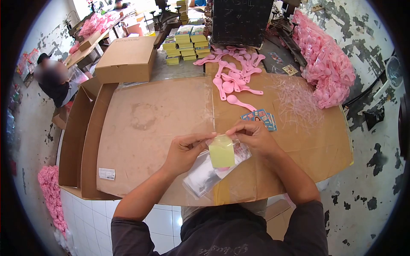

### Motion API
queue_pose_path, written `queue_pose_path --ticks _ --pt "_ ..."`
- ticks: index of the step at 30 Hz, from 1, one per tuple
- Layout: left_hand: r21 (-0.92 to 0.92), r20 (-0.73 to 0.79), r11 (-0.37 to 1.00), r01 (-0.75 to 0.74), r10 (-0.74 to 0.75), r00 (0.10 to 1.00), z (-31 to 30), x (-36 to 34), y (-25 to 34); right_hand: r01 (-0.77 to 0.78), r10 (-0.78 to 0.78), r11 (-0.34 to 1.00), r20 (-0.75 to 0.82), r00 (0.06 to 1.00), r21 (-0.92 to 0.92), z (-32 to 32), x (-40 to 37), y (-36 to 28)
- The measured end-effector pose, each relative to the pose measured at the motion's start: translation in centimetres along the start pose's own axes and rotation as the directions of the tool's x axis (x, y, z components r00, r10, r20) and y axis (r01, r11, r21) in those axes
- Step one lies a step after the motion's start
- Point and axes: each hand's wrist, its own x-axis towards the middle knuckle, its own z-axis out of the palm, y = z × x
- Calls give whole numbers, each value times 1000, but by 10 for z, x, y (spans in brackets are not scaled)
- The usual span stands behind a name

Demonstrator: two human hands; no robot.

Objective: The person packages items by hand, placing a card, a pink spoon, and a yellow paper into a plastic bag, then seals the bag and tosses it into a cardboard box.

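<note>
My left hand (185, 149) and my right hand (253, 135) pinch the top edge of a small clear plastic bag, one at each corner. Inside the bag is a pale yellow card (221, 155). A bit of pink shows at the card's lower edge; what it belongs to is mostly hidden. Beneath the bag lies a pile of flat clear plastic bags (201, 177). Just beyond my right hand is a small stack of printed blue cards (259, 116). One pink spoon (240, 102) rests past those cards, with a heap of pink spoons (235, 77) farther back.
Cardboard (145, 141) covers the table. At the left stand an open carton (87, 145) and a closed box (126, 57). Stacked card bundles (185, 40) and a black box (241, 21) are behind. Bagged pink spoons (322, 59) lie right, near plastic strips (297, 102). Another person (55, 83) sits left.
</note>
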Motion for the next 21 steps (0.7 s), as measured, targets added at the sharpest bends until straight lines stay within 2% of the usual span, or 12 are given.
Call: queue_pose_path --ticks 4,7,10,13,15,21 --pt "-24 39 1000 3 -2 999 -3 -2 8 -52 52 999 6 999 -8 -3 0 -5" --pt "-175 30 982 64 -59 998 -6 0 6 -28 29 999 28 999 -38 -6 0 -3" --pt "-211 -4 967 142 -146 989 -2 0 5 -43 47 994 36 998 -97 -4 -2 -6" --pt "-90 11 988 126 -126 992 -2 2 0 -45 46 997 32 998 -55 1 -3 -3" --pt "-96 40 986 136 -133 990 -4 4 -3 -50 50 999 19 999 1 2 -3 -2" --pt "-106 70 981 165 -158 985 -4 3 0 -81 83 994 30 996 -69 -3 -2 -4"
